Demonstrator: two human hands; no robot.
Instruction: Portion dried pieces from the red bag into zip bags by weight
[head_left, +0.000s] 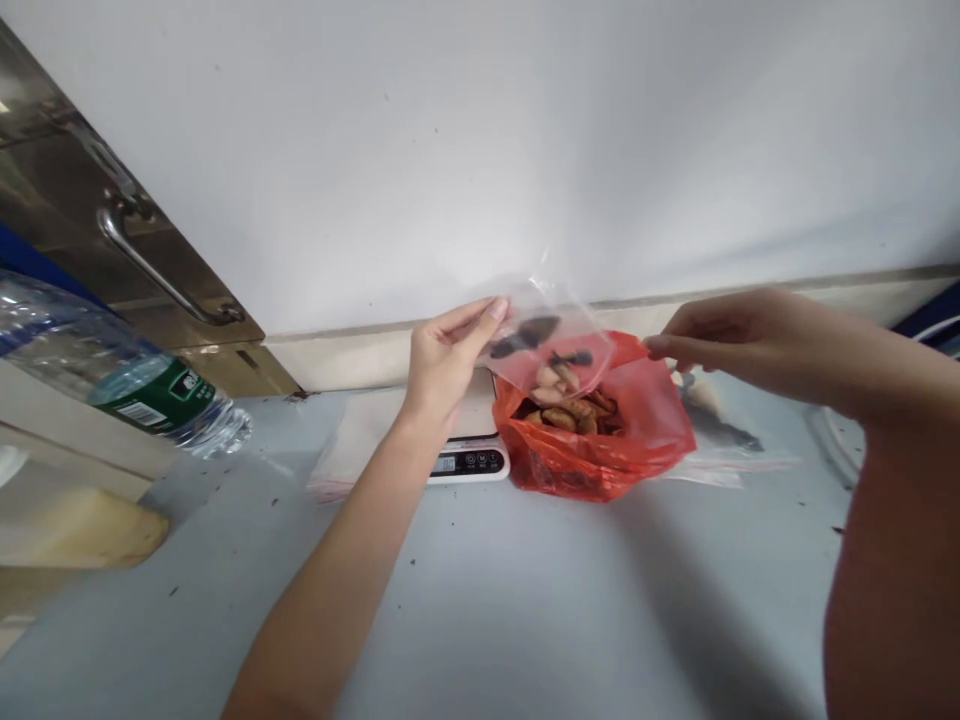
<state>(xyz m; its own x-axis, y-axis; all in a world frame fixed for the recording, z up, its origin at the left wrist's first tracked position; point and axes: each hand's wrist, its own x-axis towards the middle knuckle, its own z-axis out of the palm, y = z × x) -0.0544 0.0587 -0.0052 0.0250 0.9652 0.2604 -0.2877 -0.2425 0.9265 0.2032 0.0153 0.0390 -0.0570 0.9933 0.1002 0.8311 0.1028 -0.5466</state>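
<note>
A grey table (480, 610) carries a scale (469, 462), red bag (600, 472), clear bags (349, 440), bottle (169, 395), tub (97, 530) and scattered dark crumbs (174, 591)

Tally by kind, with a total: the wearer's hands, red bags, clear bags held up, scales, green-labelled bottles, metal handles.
Left hand and right hand: 2
Red bag: 1
Held clear bag: 1
Scale: 1
Green-labelled bottle: 1
Metal handle: 1
Total: 7
</note>
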